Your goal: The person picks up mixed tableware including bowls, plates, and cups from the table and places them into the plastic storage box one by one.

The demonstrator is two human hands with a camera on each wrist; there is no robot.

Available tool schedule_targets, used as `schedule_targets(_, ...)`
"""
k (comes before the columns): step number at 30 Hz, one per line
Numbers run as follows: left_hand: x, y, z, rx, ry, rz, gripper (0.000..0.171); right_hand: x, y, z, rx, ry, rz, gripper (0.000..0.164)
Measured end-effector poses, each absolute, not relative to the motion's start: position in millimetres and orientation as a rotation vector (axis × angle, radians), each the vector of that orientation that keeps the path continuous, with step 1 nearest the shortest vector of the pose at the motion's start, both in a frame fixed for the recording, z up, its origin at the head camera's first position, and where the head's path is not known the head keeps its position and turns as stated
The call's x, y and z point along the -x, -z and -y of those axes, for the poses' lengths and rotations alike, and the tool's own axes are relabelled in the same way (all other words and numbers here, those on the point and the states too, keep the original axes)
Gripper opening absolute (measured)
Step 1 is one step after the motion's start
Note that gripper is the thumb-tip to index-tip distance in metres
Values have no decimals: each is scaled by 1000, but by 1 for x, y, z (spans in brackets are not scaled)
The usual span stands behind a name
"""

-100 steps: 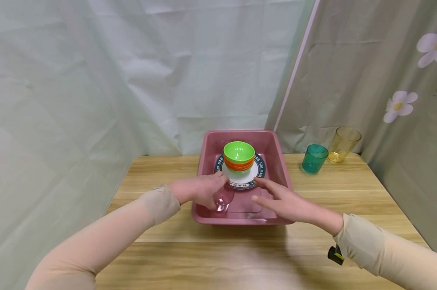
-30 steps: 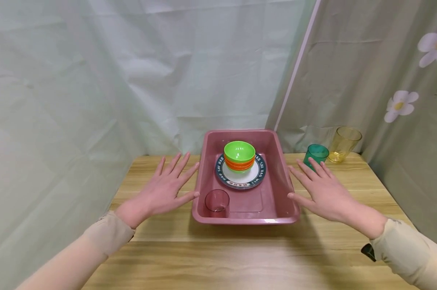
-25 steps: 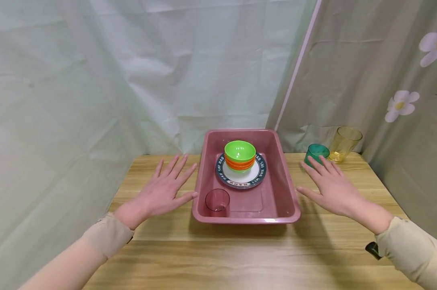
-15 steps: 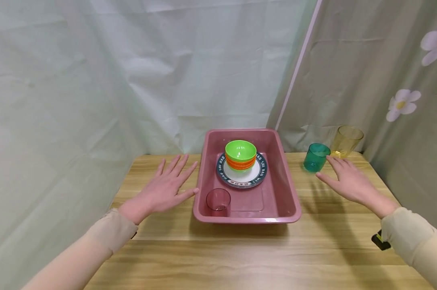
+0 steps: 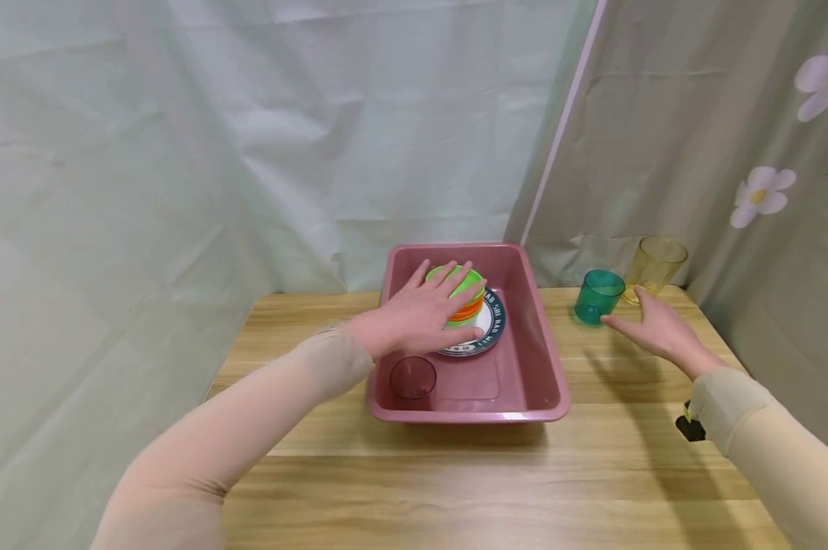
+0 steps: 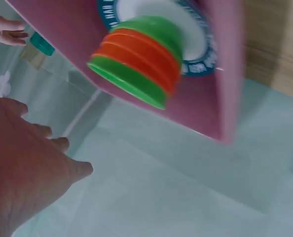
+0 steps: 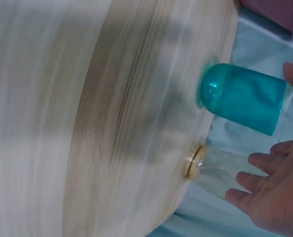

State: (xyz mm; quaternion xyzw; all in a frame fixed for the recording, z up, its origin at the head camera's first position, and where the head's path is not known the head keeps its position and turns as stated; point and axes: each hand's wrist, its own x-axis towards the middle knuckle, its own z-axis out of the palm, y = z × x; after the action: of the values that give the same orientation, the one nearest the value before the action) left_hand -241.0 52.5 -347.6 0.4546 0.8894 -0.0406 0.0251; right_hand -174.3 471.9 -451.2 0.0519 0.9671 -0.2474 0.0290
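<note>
My left hand [image 5: 419,315] hovers with spread fingers over the pink basin, overlapping the stack of green and orange bowls in the head view. In the left wrist view, those bowls [image 6: 136,61] stand apart from the hand, on a white plate [image 6: 136,9] with a dark blue lettered rim. My right hand [image 5: 661,330] is by two tumblers at the table's right, thumb and fingers apart, holding nothing. Its thumb is close to the teal tumbler [image 5: 598,299]. The fingers overlap the taller yellow tumbler [image 7: 218,168] in the right wrist view.
The pink basin [image 5: 469,418] sits mid-table toward the back. A clear reddish tumbler [image 5: 412,382] stands in its front left corner. Curtains [image 5: 304,153] hang behind and beside the wooden table [image 5: 386,489].
My left hand let go of the reddish tumbler, drew back left of the basin, then swung over the bowls. My right hand moved from the basin rightward to the teal and yellow tumblers.
</note>
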Motion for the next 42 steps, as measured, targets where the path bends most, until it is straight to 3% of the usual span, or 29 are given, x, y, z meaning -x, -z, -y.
schedule_targets(7,252,351,-109,-1408,109,-2682,83,190,461,-469,-260,943,-2912,120)
schedule_targets(18,251,367,-163,-1363,157,-2671,81,213,481,-459,-405,1323,-2780,113)
schedule_targets(42,230,381,-190,-1357,293,-2648,79,225,504,-447,-514,1715,-2689,93)
